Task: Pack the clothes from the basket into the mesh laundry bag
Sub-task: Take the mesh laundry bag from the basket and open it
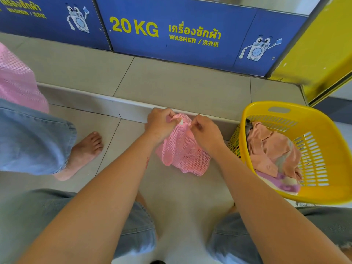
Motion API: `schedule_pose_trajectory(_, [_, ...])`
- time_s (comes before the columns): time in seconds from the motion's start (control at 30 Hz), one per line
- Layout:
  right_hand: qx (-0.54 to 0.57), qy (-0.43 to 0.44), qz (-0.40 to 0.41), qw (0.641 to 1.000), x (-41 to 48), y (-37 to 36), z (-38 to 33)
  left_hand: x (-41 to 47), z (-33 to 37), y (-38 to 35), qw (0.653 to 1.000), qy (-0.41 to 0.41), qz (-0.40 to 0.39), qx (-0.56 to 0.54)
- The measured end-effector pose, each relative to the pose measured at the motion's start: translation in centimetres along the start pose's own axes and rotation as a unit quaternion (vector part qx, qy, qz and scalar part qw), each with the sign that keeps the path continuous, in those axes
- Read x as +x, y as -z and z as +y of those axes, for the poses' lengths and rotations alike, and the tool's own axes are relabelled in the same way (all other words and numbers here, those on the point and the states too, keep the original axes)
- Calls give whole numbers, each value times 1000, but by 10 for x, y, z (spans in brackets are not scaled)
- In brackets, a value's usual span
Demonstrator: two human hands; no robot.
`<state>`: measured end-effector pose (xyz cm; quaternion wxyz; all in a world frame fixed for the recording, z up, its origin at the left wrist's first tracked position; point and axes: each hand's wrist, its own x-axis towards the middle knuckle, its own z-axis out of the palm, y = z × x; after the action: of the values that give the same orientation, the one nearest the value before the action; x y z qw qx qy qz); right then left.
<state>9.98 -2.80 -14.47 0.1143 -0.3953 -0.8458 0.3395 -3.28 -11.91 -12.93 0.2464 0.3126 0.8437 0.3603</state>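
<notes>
A pink mesh laundry bag [183,151] hangs crumpled in front of me above the tiled floor. My left hand [159,123] pinches its top edge on the left, and my right hand [204,131] pinches the top edge on the right by a small white tab. To the right stands a yellow plastic basket [323,149], tilted toward me. Inside it lie peach-coloured clothes [270,149] and a purple and white garment [282,182].
Another person stands at the left in a pink top [17,80] and wide denim trousers, with a bare foot [83,151] on the tiles. A raised tiled step [133,109] runs across ahead, below blue washer panels [171,33]. A yellow panel [320,54] is at the right.
</notes>
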Motion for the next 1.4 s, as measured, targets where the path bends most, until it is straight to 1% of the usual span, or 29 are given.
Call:
schedule_pose_trajectory(0.17, [-33, -72, 51, 996, 2, 8, 13, 7, -9, 24, 993, 31, 102, 51])
schedule_pose_trajectory(0.27, [-39, -115, 74, 990, 2, 13, 24, 10, -20, 43, 980, 92, 157, 87])
schedule_pose_trajectory(0.37, [-27, -103, 67, 992, 1, 12, 24, 6, -28, 52, 968, 134, 142, 157])
schedule_pose_trajectory(0.43, [-12, -80, 55, 995, 0, 10, 21, 0, -31, 50, 967, 115, 128, 187])
schedule_pose_trajectory(0.5, [-3, -52, 46, 998, -2, 7, 17, -7, -28, 41, 973, 63, 108, 193])
schedule_pose_trajectory(0.57, [4, -25, 33, 999, -3, 4, 14, -13, -21, 28, 975, 3, 61, 212])
schedule_pose_trajectory(0.67, [10, -5, 16, 1000, -4, -1, 11, -17, -11, 6, 969, -71, -18, 237])
schedule_pose_trajectory(0.73, [22, 8, 13, 1000, -5, -3, 9, -19, -9, -6, 962, -119, -38, 244])
schedule_pose_trajectory(0.9, [26, 31, 10, 999, -8, -1, 7, -22, -6, -16, 937, -196, 24, 288])
schedule_pose_trajectory(1.0, [-15, 44, 22, 999, -8, 0, 6, -23, -10, -13, 924, -231, 48, 300])
schedule_pose_trajectory(1.07, [-43, 33, 32, 998, -8, 2, 7, -21, -16, -8, 921, -235, 57, 304])
schedule_pose_trajectory(1.2, [-71, -31, 50, 996, -8, 9, 15, -16, -28, 15, 915, -221, 72, 329])
schedule_pose_trajectory(1.3, [-78, -81, 74, 991, -5, 14, 23, -13, -43, 37, 914, -171, 103, 352])
schedule_pose_trajectory(1.4, [-72, -106, 109, 986, -2, 18, 29, -13, -60, 54, 917, -102, 124, 366])
